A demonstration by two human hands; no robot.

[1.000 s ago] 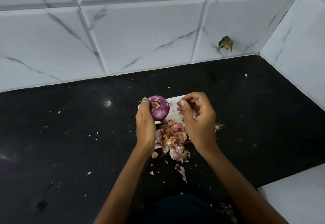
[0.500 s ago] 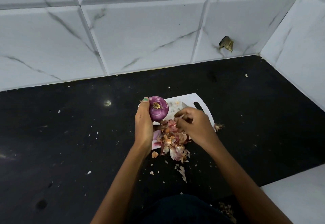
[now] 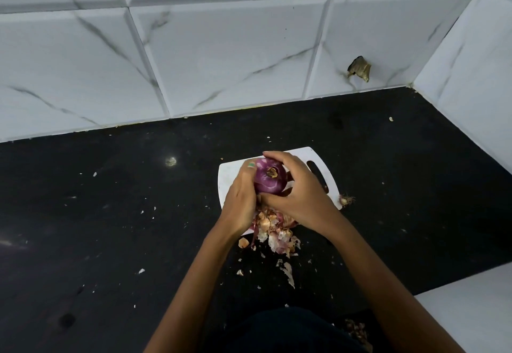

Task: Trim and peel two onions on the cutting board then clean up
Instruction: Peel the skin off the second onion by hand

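A purple onion with a brown trimmed end is held above the white cutting board. My left hand grips its left side, thumb on top. My right hand wraps around its right side, fingers curled over the top. A heap of papery onion skins lies on the board's near edge and spills onto the counter. No second onion or knife is visible.
The black counter is littered with small skin flakes. A cut root end lies at the board's right edge. White marble tile walls stand behind and to the right. A white surface sits at lower right.
My right hand dropped toward the skin heap, then came up and closed around the onion's right side. My left hand kept holding the onion.
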